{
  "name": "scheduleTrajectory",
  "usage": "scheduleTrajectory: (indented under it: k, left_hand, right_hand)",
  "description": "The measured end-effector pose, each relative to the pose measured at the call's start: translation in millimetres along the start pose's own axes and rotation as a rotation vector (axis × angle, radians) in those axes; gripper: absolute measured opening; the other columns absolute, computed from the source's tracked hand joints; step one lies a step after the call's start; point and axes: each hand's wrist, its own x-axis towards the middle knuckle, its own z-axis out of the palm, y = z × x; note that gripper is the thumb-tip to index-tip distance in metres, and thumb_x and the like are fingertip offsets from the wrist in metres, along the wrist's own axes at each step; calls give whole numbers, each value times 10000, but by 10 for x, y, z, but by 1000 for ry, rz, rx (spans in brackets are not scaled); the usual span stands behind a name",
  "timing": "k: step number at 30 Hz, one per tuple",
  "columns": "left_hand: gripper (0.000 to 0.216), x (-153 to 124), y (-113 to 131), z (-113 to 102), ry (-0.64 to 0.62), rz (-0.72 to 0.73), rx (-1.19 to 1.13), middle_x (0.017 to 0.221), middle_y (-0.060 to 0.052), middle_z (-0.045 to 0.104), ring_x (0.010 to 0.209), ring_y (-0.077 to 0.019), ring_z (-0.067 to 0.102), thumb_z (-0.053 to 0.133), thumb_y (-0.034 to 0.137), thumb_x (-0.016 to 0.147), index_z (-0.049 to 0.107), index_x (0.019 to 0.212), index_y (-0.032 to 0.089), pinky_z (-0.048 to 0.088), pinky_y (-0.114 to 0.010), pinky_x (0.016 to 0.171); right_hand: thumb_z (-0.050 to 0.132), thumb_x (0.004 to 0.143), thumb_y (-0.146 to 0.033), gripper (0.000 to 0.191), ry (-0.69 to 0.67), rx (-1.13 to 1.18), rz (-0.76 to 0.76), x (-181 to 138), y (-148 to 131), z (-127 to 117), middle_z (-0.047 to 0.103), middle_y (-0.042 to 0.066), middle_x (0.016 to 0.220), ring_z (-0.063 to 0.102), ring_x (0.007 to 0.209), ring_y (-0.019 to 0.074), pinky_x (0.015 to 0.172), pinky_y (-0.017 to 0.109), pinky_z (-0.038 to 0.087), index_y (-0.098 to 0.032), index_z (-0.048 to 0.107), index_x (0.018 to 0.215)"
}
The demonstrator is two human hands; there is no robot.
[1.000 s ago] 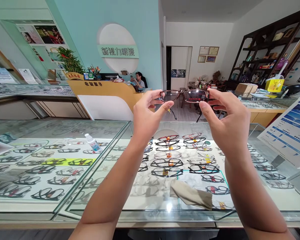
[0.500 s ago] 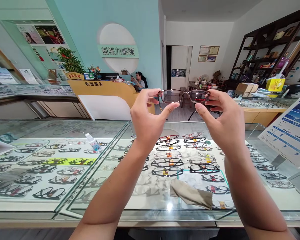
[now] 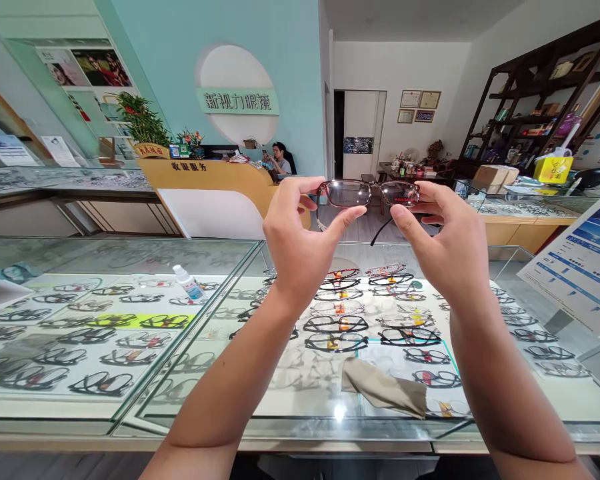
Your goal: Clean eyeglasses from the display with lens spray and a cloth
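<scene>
— What is hidden?
— Temples (image 3: 380, 233) of the brown-framed tinted glasses (image 3: 367, 194) pass partly behind your left hand (image 3: 300, 247) and right hand (image 3: 450, 250); the red lens print (image 3: 401, 199) is unreadable.
— My grip?
— Both hands are raised, thumb and forefinger pinched on the frame ends.

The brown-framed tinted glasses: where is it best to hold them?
I'd take the brown-framed tinted glasses at the rim's outer ends, one from each side, thumb below and fingers above, as the left hand and right hand do: the front is wide and thin, and lenses stay untouched.
</scene>
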Motion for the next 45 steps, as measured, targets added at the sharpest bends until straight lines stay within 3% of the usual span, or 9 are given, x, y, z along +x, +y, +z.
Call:
scheduleTrajectory:
  k: [9,18,34,39,45]
  left_hand:
    - [589,-4,-56,-1,5,58,1,1075,-29,719,941,-208,671,878,642,758,674,1164,267,547,-380,858]
    - [496,59,-177,11,-70,-67,-124,1103,-31,759,947,-202,702,889,575,792,688,1165,316,575,-399,881]
    - [545,77,-310,35,-110,-187,-237,1208,-56,765,1028,-217,724,905,590,765,717,1198,316,600,-408,916]
    - [600,60,-397,81,-129,-132,-258,1296,-70,727,1113,-232,718,864,609,806,679,1301,326,604,-393,922]
    - [620,-65,-350,182,18,-15,-158,1412,-84,662,1275,-276,665,814,608,859,622,1378,328,591,-423,988]
  right_hand:
    - [676,979,-554,453,-13,-17,-3,2,24,19,768,135,1277,760,1071,325,979,598,607,-259,691,1322]
    - [694,985,-464,375,40,20,-62,-11,40,12,768,109,1249,756,1082,310,963,566,623,-273,697,1307]
    - [646,1014,-424,354,106,77,-146,-40,34,28,735,90,1288,740,1124,291,943,544,651,-300,685,1343]
    - [626,1025,-405,359,130,132,-150,-40,47,62,719,92,1324,727,1181,293,969,530,652,-313,674,1369]
    - [543,1063,-452,445,138,218,-117,-39,70,155,687,97,1453,681,1333,304,1055,564,636,-336,604,1487]
